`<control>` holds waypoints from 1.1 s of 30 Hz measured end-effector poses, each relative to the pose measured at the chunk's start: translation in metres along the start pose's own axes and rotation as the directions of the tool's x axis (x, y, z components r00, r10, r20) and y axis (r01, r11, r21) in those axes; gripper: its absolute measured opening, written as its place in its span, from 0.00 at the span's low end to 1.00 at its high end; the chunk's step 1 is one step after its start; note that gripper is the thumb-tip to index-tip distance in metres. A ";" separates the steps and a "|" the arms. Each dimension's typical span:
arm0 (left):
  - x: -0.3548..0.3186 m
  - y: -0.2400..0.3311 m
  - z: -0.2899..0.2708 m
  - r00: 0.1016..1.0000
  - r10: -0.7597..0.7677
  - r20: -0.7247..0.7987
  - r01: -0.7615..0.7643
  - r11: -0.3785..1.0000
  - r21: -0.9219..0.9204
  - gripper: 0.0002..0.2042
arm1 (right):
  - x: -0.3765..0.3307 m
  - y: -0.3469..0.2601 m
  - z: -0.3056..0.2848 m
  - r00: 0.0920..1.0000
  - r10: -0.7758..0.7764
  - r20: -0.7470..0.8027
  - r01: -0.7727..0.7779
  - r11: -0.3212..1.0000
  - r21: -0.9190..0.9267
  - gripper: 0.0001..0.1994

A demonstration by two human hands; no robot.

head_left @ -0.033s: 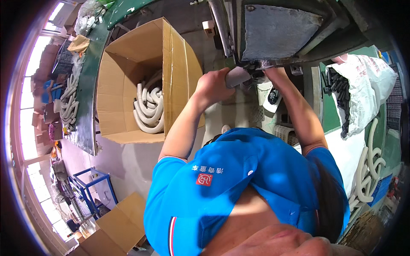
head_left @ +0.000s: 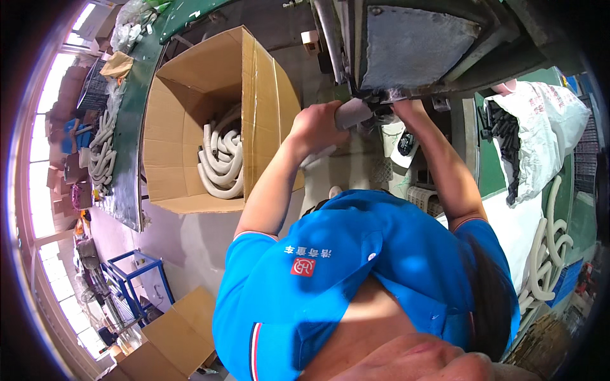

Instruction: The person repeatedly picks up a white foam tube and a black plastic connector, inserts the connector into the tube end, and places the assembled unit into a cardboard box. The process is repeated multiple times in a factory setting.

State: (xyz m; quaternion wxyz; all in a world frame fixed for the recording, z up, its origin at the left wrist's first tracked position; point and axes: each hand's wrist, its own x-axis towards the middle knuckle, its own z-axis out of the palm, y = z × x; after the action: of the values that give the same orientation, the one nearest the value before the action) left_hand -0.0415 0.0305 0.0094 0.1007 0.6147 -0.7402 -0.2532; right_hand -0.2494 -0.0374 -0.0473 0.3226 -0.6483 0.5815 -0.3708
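Observation:
My left hand [head_left: 318, 125] is closed around a pale beige tube [head_left: 353, 113]. The tube's far end meets the dark metal fittings [head_left: 380, 97] on the underside of a machine [head_left: 416, 47]. A pale length [head_left: 318, 156], perhaps more of the same tube, shows beside my left wrist. My right hand [head_left: 408, 109] reaches up to the same fittings from the other side. Its fingers are mostly hidden behind the machine's lower edge, so their grip does not show.
Left of me, an open cardboard box [head_left: 267, 127] holds several curved pale tubes [head_left: 219, 171]. A green workbench [head_left: 130, 159] stands beyond it. On the right lie a white sack [head_left: 553, 120] with black tubes [head_left: 506, 136] and more pale tubes [head_left: 543, 267]. A blue frame [head_left: 143, 279] stands lower left.
Both hands stay almost in place at the fittings. The pale length beside my left wrist shows more clearly now.

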 end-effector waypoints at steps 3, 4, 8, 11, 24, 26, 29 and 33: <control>0.007 -0.011 -0.004 0.997 -0.018 0.076 0.022 0.998 -0.058 0.17 | 0.010 -0.001 -0.003 0.872 0.395 0.291 -0.410 0.912 -0.009 0.17; 0.008 -0.012 -0.002 0.994 -0.021 0.110 0.031 0.995 -0.090 0.17 | 0.020 0.019 -0.009 0.820 0.387 0.421 -0.467 0.879 0.101 0.17; 0.011 -0.011 0.000 0.995 -0.069 0.065 0.064 0.995 0.075 0.18 | 0.046 0.098 0.018 0.943 0.040 0.332 -0.166 0.917 0.362 0.18; 0.014 -0.010 0.012 0.998 -0.070 0.007 0.069 0.994 0.086 0.18 | 0.064 0.188 0.072 0.961 -0.034 0.274 0.074 0.988 -0.134 0.18; 0.028 -0.020 0.011 0.996 0.032 0.086 -0.040 0.995 0.096 0.18 | 0.057 0.234 0.094 0.965 0.262 0.026 -0.203 0.803 -0.560 0.11; 0.022 -0.029 0.008 0.995 -0.001 0.100 -0.010 0.994 0.113 0.18 | 0.051 0.196 0.088 0.966 0.217 0.142 -0.074 0.756 -0.650 0.10; 0.023 -0.027 0.006 0.995 -0.025 0.097 0.015 0.994 0.109 0.19 | 0.045 0.166 0.084 0.986 0.105 -0.131 -0.115 0.991 -0.073 0.08; 0.025 -0.021 0.007 0.995 -0.005 0.100 -0.007 0.993 0.120 0.17 | 0.047 0.181 0.060 0.973 -0.168 -0.159 0.149 0.981 -0.127 0.07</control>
State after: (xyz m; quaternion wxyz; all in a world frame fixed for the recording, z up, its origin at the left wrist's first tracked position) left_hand -0.0321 0.0056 -0.0112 0.0263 0.6057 -0.7585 -0.2389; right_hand -0.2894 -0.1062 -0.2274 0.2040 -0.6763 0.5734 -0.4150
